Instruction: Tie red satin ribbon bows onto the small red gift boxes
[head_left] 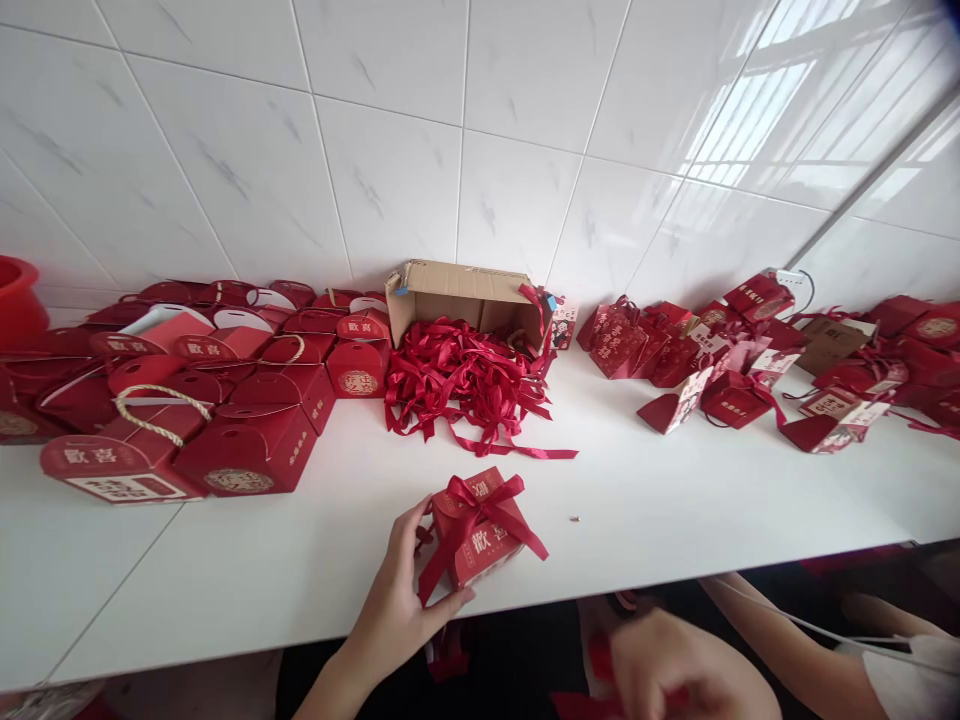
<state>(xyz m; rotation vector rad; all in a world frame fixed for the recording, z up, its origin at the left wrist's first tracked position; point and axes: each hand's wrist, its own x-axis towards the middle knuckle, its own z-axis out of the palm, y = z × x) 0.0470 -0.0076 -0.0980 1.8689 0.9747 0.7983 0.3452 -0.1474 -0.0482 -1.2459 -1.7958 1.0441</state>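
My left hand [412, 580] grips the near left side of a small red gift box [496, 548], its thumb along the front and its fingers behind. This box stands near the table's front edge, tied with a red ribbon bow [481, 505] on top. Low in the view, past the table edge, is my right hand [675, 660], curled and smeared by motion. Red material shows beside and under it, but whether its fingers hold any is unclear. Behind the gift box, a heap of red ribbons [469, 385] spills from an open cardboard box [465, 280].
Red gift boxes [255, 440], some with rope handles, crowd the left side of the white table [300, 570]. More red boxes and bags [739, 395] stand at the right. Another person's arm [795, 630] reaches in at lower right. A tiny object [574, 519] lies on the tabletop.
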